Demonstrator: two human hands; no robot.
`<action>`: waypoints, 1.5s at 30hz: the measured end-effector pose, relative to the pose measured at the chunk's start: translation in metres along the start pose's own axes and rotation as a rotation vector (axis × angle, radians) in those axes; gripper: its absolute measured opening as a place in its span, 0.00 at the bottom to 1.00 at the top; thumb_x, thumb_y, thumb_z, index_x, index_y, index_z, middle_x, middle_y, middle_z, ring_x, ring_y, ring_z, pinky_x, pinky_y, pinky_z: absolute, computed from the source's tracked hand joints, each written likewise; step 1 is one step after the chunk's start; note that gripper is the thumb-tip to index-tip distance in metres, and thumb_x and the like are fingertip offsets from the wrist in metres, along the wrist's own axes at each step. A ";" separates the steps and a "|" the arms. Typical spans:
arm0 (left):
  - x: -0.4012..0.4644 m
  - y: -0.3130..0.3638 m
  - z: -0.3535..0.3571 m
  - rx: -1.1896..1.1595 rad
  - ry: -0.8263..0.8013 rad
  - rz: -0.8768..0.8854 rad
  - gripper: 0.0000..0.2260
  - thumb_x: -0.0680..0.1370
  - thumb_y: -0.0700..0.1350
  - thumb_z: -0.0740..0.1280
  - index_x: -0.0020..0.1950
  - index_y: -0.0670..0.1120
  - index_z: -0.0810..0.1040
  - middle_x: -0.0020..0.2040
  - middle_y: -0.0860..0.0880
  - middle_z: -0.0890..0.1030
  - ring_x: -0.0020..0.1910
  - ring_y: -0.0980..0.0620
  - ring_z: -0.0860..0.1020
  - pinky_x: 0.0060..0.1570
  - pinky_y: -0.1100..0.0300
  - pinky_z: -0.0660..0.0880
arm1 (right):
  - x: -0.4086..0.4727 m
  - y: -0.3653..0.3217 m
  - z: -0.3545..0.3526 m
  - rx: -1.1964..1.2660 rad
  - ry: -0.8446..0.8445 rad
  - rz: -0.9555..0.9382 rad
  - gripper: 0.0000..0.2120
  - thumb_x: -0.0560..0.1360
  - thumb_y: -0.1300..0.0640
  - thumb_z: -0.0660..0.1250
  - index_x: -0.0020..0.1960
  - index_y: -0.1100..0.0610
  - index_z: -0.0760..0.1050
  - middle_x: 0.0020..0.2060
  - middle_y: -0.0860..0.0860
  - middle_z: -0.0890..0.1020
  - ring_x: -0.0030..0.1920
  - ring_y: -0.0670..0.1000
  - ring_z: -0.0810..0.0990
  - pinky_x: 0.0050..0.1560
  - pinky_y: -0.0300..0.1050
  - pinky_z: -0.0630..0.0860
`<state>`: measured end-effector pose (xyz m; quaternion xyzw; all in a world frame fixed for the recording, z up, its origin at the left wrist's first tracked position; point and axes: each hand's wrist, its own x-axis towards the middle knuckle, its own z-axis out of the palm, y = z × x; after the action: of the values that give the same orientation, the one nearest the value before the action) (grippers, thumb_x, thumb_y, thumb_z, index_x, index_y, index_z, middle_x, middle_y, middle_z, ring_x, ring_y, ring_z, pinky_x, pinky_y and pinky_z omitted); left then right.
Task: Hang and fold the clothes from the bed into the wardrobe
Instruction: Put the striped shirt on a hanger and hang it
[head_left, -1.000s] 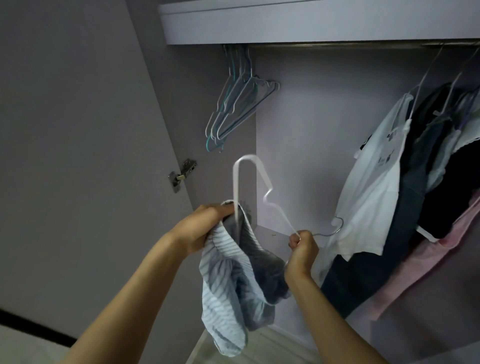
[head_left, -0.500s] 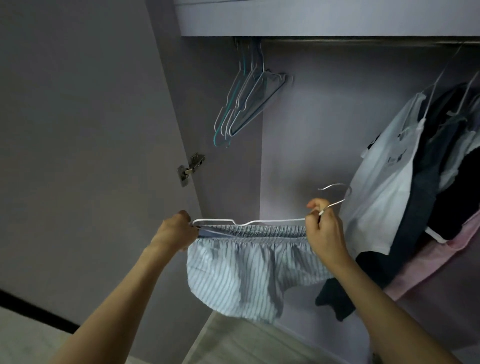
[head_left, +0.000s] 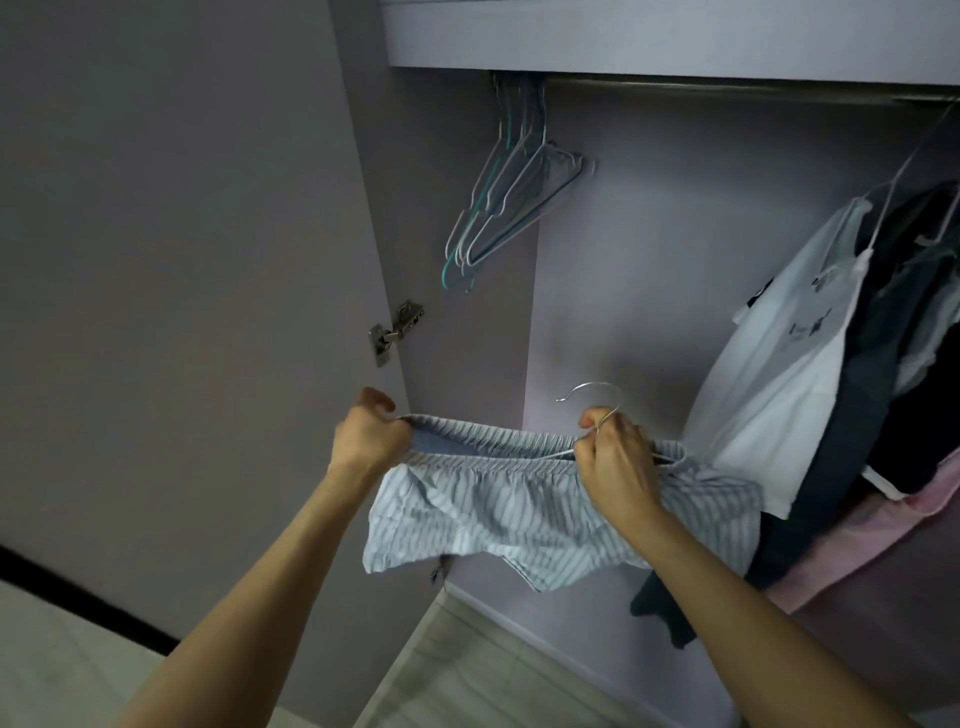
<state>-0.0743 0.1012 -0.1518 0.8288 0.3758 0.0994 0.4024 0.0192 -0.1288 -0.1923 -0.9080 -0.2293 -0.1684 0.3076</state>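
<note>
Head view. Both hands hold a pair of striped shorts (head_left: 545, 512) stretched level in front of the open wardrobe (head_left: 675, 36), below its rail (head_left: 727, 85). The left hand (head_left: 370, 437) has its fingers clamped on the left end of the waistband. The right hand (head_left: 615, 451) has its fingers curled round the waistband together with the neck of a wire hanger (head_left: 592, 402), whose hook rises just above the knuckles; the hanger's bar appears to run inside the waistband, though most of it is hidden. A bunch of empty hangers (head_left: 511, 208) hangs at the rail's left end; hung garments, among them a white T-shirt (head_left: 779, 379), crowd its right end. The door hinge (head_left: 395, 332) lies left of the hands.

Step in hand, as judged: seating the shorts on the hanger. The next move calls for raising the hook to the bare middle stretch of rail while the waistband remains taut enough not to slip off.
</note>
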 end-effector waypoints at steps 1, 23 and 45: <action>-0.002 0.006 -0.003 0.060 -0.070 0.004 0.11 0.74 0.39 0.63 0.56 0.45 0.71 0.45 0.41 0.79 0.43 0.42 0.79 0.42 0.52 0.79 | -0.001 0.001 0.003 -0.011 -0.031 -0.012 0.07 0.70 0.68 0.61 0.45 0.66 0.77 0.38 0.63 0.80 0.40 0.64 0.78 0.44 0.52 0.71; -0.001 -0.016 0.030 0.383 0.099 0.780 0.05 0.76 0.41 0.69 0.50 0.43 0.83 0.49 0.48 0.83 0.52 0.43 0.80 0.63 0.40 0.65 | 0.021 0.014 -0.015 0.221 -0.163 0.144 0.07 0.76 0.67 0.56 0.50 0.61 0.72 0.35 0.48 0.74 0.34 0.48 0.70 0.35 0.40 0.59; -0.002 -0.001 0.066 0.260 0.041 0.690 0.08 0.78 0.36 0.63 0.50 0.43 0.82 0.48 0.48 0.83 0.50 0.45 0.80 0.64 0.47 0.62 | 0.016 0.032 -0.035 0.463 -0.262 0.041 0.19 0.79 0.62 0.60 0.69 0.58 0.66 0.53 0.48 0.76 0.55 0.45 0.74 0.55 0.28 0.67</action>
<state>-0.0450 0.0613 -0.1954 0.9488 0.0917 0.1975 0.2289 0.0437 -0.1690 -0.1743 -0.8321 -0.2809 0.0140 0.4780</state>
